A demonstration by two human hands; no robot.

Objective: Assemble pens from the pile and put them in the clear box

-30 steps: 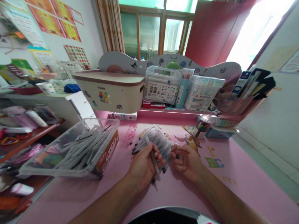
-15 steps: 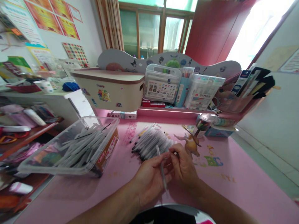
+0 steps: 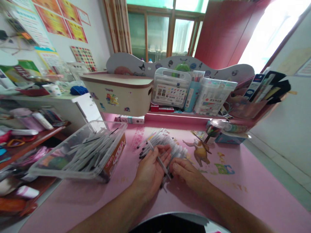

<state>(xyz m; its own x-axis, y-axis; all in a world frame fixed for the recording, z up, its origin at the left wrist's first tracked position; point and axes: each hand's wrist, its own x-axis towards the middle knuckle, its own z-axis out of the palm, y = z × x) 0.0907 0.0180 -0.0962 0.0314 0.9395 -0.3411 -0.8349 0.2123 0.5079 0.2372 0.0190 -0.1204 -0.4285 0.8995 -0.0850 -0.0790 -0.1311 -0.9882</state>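
Observation:
A slim grey-white pen [image 3: 162, 164] lies slanted across the palm of my left hand [image 3: 152, 170], held under the thumb with the other fingers half curled. Close by its lower end is my right hand [image 3: 186, 171], thumb and fingers pinched together; whatever they hold is hidden. Small dark tips show just below the fingers of both hands. Behind the hands, a heap of white pens with black ends [image 3: 161, 137] rests on the pink desk [image 3: 97, 207]. My hands cover the near part of that heap.
To the left stands a clear plastic bin [image 3: 65, 176] full of slim grey-white sticks. A lidded cream box [image 3: 121, 97], marker cases [image 3: 171, 90] and a pen holder [image 3: 245, 106] line the raised shelf. A jar of pens [image 3: 213, 131] sits at the back right.
My left hand has moved up and left with the pen, whose upper end now leans further left. My right hand has dropped lower, towards the pen's lower end. The view has shifted slightly.

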